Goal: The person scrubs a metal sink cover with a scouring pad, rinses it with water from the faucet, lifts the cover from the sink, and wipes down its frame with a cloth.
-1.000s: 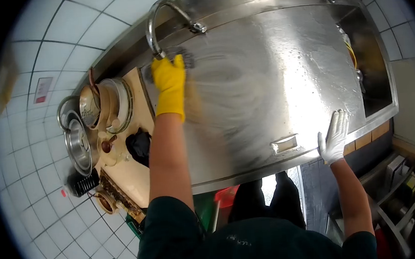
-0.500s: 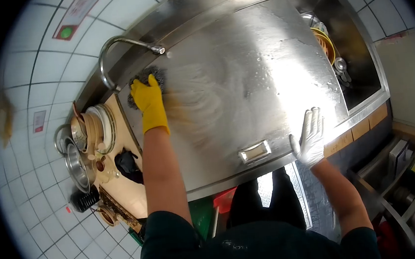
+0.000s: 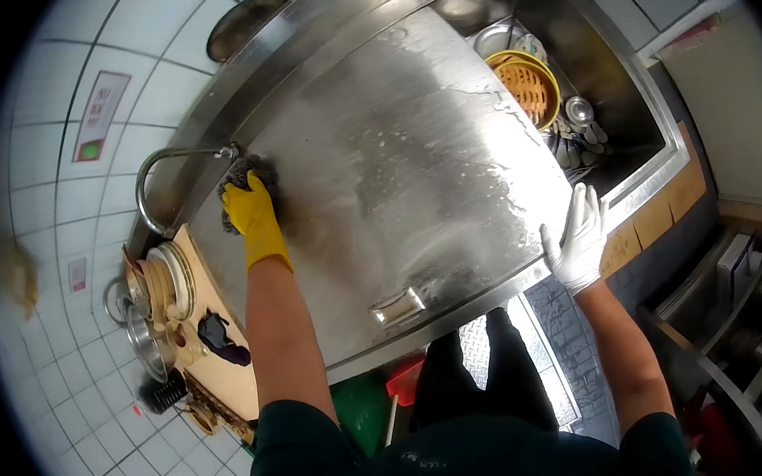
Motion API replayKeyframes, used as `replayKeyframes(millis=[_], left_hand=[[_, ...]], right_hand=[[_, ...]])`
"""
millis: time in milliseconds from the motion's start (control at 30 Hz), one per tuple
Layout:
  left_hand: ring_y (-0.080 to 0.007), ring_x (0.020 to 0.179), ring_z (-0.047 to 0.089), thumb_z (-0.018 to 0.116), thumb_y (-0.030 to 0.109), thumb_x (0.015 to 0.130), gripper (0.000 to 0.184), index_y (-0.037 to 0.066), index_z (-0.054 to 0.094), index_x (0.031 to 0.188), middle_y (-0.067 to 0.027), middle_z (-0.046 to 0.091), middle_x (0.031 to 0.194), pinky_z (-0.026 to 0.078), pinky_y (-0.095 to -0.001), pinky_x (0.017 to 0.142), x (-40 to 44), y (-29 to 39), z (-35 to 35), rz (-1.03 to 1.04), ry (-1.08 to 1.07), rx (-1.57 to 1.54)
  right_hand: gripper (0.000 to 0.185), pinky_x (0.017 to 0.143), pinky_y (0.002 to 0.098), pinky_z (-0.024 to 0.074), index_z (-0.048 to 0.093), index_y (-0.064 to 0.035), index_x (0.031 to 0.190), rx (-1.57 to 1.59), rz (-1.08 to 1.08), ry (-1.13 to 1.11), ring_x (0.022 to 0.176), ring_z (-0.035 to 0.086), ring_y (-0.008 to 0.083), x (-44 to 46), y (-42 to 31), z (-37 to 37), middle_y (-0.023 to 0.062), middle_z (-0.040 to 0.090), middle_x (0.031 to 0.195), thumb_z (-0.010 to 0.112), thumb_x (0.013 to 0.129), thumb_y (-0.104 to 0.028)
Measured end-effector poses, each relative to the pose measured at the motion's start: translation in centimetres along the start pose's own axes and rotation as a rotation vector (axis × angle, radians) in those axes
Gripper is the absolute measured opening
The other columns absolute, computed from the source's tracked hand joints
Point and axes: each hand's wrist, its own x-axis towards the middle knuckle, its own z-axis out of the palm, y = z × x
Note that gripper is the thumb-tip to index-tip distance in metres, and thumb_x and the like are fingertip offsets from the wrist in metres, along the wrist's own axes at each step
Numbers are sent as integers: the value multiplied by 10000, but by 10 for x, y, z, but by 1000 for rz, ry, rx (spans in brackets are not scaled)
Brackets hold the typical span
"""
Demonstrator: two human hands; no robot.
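My left hand (image 3: 255, 219), in a yellow rubber glove, presses a grey steel wool scrubber (image 3: 260, 161) onto a stainless steel board (image 3: 412, 182). The scrubber sits at the board's left side, close under the spout of a curved faucet (image 3: 155, 186). Some of it is hidden by the glove. My right hand (image 3: 578, 245), in a white glove, lies at the board's front right edge with fingers stretched out. Near the front edge of the board is a recessed handle (image 3: 397, 307). Wet streaks and drops mark the metal.
A sink basin (image 3: 618, 67) at the right holds a yellow-rimmed basket (image 3: 526, 90), a ladle (image 3: 579, 111) and other utensils. Stacked plates (image 3: 172, 277), a metal bowl (image 3: 146, 341) and a dark cloth (image 3: 219, 336) are on the left. An open drawer (image 3: 721, 345) is at lower right.
The view has shifted, so more of the sink and its contents shows. The scrubber still lies under my left hand near the faucet. My right hand stays at the front right edge.
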Motion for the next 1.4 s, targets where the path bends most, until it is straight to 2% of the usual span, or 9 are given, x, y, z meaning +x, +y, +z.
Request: replayKeyframes(millis=[100,300,367,533,800,933,1067,1233,1400], left_hand=[[-496,1345,620,694,657,978,884,-100,639,1432,-327,670,1433,481,-584,1143,1,107,-2,-85,35,48],[-474,1531,483,629,641,1029,834,-48,633,1498,-291,566,1617,346,-569,1293,-73,348,69,599,5,-109],[-446,1499,511,788,539,949,835,-30,598,1529,-270,607,1556,353,-551,1288,-136,418,-18,652,-394,-252],[-502,1472,522,872,396,898,789,-42,607,1498,-304,588,1564,349,-576,1297,-248,337,-65,969,-349,-414],[-492,1475,523,683,427,1069,679,-66,582,1525,-319,544,1614,375,-559,1274,-70,30,-12,385,-3,35],[-489,1507,497,621,520,1084,763,-74,559,1559,-328,528,1629,356,-571,1285,-69,214,-13,344,-187,-11],[-510,1541,451,667,569,1032,835,-63,557,1566,-342,510,1639,283,-587,1330,-200,339,-17,848,-189,-152],[-538,1495,487,870,331,904,775,-60,590,1511,-331,550,1593,338,-608,1298,-245,253,-95,971,-444,-356],[-509,1529,468,762,396,1013,754,-79,548,1557,-328,542,1609,324,-552,1319,-110,134,-36,522,-99,-158]], right_hand=[[1077,1328,665,201,269,114,1675,-5,-3,13,1541,415,526,-4,6,0,329,523,1541,771,905,-446],[1066,1339,644,193,290,98,1676,-39,29,-51,1552,405,502,-3,1,-11,309,534,1521,777,904,-452],[1059,1345,635,184,291,96,1677,-41,34,-43,1554,402,500,-2,2,-7,312,531,1534,774,913,-456],[1052,1352,627,169,278,91,1689,-5,60,-80,1567,391,487,-9,2,-13,314,530,1552,761,943,-472],[1068,1326,655,202,277,98,1691,18,68,-101,1543,411,507,4,-1,-10,292,582,1467,743,948,-512],[1040,1321,660,216,321,111,1670,1,36,-45,1509,450,513,-2,0,-7,312,609,1408,757,946,-494],[1037,1333,644,208,322,111,1668,-50,48,-51,1529,439,507,-1,-2,-10,340,587,1468,760,942,-485],[1047,1328,654,212,324,109,1668,-15,54,-78,1531,432,516,-6,0,-16,326,585,1487,757,935,-501],[1044,1307,695,225,338,107,1665,36,36,-41,1511,441,542,1,4,-8,320,598,1466,760,930,-503]])
